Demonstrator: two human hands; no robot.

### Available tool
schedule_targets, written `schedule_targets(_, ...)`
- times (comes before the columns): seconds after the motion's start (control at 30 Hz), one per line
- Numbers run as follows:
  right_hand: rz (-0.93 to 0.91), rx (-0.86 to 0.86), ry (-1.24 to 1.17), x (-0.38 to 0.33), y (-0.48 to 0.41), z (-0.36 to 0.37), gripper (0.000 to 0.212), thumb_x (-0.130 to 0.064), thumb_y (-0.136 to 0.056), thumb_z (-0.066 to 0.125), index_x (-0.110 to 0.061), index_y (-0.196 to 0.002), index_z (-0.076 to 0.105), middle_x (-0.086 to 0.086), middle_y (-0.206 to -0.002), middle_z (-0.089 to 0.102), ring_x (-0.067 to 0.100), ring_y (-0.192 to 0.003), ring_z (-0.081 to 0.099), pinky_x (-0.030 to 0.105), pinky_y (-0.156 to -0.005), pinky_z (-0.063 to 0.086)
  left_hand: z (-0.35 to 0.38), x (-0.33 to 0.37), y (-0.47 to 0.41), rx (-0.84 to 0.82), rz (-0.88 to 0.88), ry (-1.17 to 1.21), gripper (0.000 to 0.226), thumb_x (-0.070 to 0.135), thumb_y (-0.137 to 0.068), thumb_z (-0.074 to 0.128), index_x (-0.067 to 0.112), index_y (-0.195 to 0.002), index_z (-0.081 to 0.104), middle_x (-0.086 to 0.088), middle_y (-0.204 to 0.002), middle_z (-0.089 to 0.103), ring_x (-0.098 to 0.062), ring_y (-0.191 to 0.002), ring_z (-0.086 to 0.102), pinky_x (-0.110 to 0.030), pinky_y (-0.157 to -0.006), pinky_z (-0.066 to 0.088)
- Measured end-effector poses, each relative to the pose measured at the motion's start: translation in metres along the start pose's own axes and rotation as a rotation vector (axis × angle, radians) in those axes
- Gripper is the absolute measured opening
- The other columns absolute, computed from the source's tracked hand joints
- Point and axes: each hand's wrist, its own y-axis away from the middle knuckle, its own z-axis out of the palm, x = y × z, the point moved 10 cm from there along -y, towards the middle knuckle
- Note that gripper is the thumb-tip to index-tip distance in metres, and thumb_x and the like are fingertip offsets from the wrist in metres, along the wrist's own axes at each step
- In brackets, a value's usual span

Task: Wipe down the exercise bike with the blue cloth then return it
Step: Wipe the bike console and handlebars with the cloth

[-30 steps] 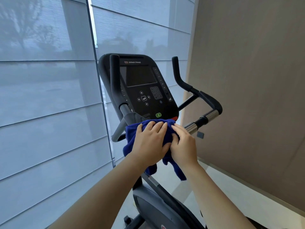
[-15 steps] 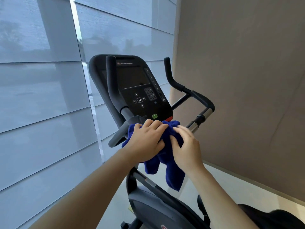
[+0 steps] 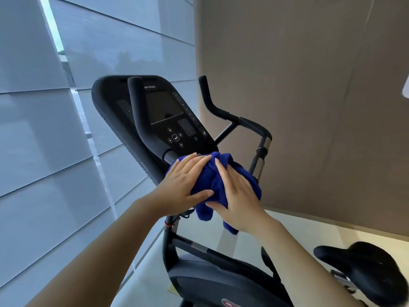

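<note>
The black exercise bike's console [image 3: 168, 111] stands in the middle of the head view, with upright handlebars at the left [image 3: 135, 103] and right [image 3: 221, 111]. A bunched blue cloth [image 3: 212, 173] lies on the handlebar junction just below the console. My left hand [image 3: 183, 185] presses flat on the cloth's left side with straight fingers. My right hand [image 3: 239, 196] lies flat on its right side, thumb at the cloth's lower edge. Loose ends of the cloth hang below my hands. The bike's frame [image 3: 212, 280] runs down beneath.
The black saddle [image 3: 365, 269] is at the lower right, close to my right forearm. Grey window blinds [image 3: 55, 151] fill the left side and a brown wall panel [image 3: 309, 107] stands behind the bike on the right. Pale floor [image 3: 309, 229] shows beyond.
My fingers have flattened out on the cloth, which has slid a little to the right under the console. The view has swung, bringing the saddle into sight.
</note>
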Motion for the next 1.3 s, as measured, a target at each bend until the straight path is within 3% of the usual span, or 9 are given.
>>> schedule_targets(0.23,0.097,0.234,-0.017,-0.003,0.017,-0.009,0.076,-0.017,-0.079,0.072,-0.02,-0.142,0.03,0.003,-0.138,0.049,0.019,-0.128,0.043,0.044,-0.105,0.038,0.0,0.007,0.008,0.09,0.106,-0.084,0.081,0.058,-0.081,0.053,0.028,-0.146,0.015,0.007,-0.151,0.024,-0.016,-0.141,0.012,-0.046,-0.116,0.015)
schedule_targets(0.43,0.243,0.385,-0.172,0.003,0.028,-0.019,0.059,-0.009,-0.076,0.073,-0.022,-0.129,0.052,0.001,-0.124,0.06,0.019,-0.115,0.053,0.035,-0.093,0.049,0.004,0.013,0.014,0.138,0.097,-0.149,0.079,0.052,-0.082,0.058,0.026,-0.146,0.019,0.004,-0.15,0.029,-0.02,-0.141,0.018,-0.05,-0.113,0.022)
schedule_targets(0.53,0.259,0.416,-0.186,0.005,0.032,-0.02,0.054,-0.008,-0.075,0.075,-0.02,-0.124,0.057,0.0,-0.119,0.063,0.013,-0.109,0.056,0.019,-0.086,0.047,0.003,0.016,0.013,0.137,0.095,-0.159,0.077,0.052,-0.082,0.057,0.025,-0.145,0.022,0.003,-0.149,0.03,-0.02,-0.141,0.018,-0.049,-0.113,0.023)
schedule_targets(0.67,0.258,0.327,-0.21,0.014,0.027,-0.024,0.051,-0.017,-0.072,0.078,-0.023,-0.12,0.061,-0.011,-0.108,0.065,-0.005,-0.093,0.052,0.001,-0.076,0.04,0.004,0.016,0.009,0.11,0.078,-0.162,0.075,0.057,-0.083,0.051,0.027,-0.145,0.022,0.005,-0.15,0.028,-0.019,-0.142,0.015,-0.05,-0.113,0.021)
schedule_targets(0.83,0.216,0.125,-0.385,0.029,0.02,-0.026,0.049,-0.016,-0.076,0.075,-0.028,-0.121,0.061,-0.014,-0.107,0.065,0.003,-0.099,0.061,0.02,-0.084,0.052,0.0,0.021,0.007,0.146,0.008,-0.097,0.065,0.058,-0.085,0.044,0.029,-0.141,0.029,0.008,-0.146,0.033,-0.017,-0.14,0.017,-0.049,-0.113,0.013)
schedule_targets(1.03,0.127,-0.04,-0.446,0.052,0.017,-0.02,0.051,-0.02,-0.089,0.06,-0.046,-0.13,0.043,-0.018,-0.12,0.055,0.001,-0.111,0.053,0.013,-0.09,0.045,0.01,0.04,-0.009,0.159,-0.178,-0.264,0.064,0.057,-0.086,0.039,0.025,-0.14,0.029,0.004,-0.143,0.036,-0.022,-0.135,0.025,-0.053,-0.109,0.022)
schedule_targets(1.17,0.041,-0.129,-0.465,0.069,0.014,-0.018,0.058,-0.023,-0.088,0.058,-0.062,-0.125,0.037,-0.034,-0.118,0.049,-0.009,-0.111,0.048,0.005,-0.089,0.04,0.018,0.054,-0.011,0.166,-0.295,-0.356,0.066,0.057,-0.085,0.04,0.022,-0.14,0.029,0.002,-0.143,0.035,-0.023,-0.134,0.026,-0.05,-0.108,0.024)
schedule_targets(1.23,-0.011,-0.168,-0.485,0.076,0.012,-0.016,0.056,-0.025,-0.088,0.055,-0.062,-0.126,0.036,-0.042,-0.116,0.046,-0.01,-0.114,0.047,0.007,-0.093,0.04,0.022,0.061,-0.013,0.175,-0.342,-0.387,0.066,0.056,-0.085,0.042,0.021,-0.14,0.031,0.0,-0.143,0.037,-0.024,-0.134,0.028,-0.049,-0.108,0.026)
schedule_targets(1.3,-0.074,-0.202,-0.488,0.082,0.011,-0.015,0.056,-0.024,-0.089,0.054,-0.055,-0.131,0.034,-0.034,-0.122,0.048,-0.004,-0.118,0.047,0.015,-0.098,0.041,0.025,0.068,-0.016,0.186,-0.399,-0.418,0.066,0.056,-0.085,0.044,0.022,-0.14,0.031,0.0,-0.143,0.038,-0.025,-0.133,0.029,-0.048,-0.107,0.026)
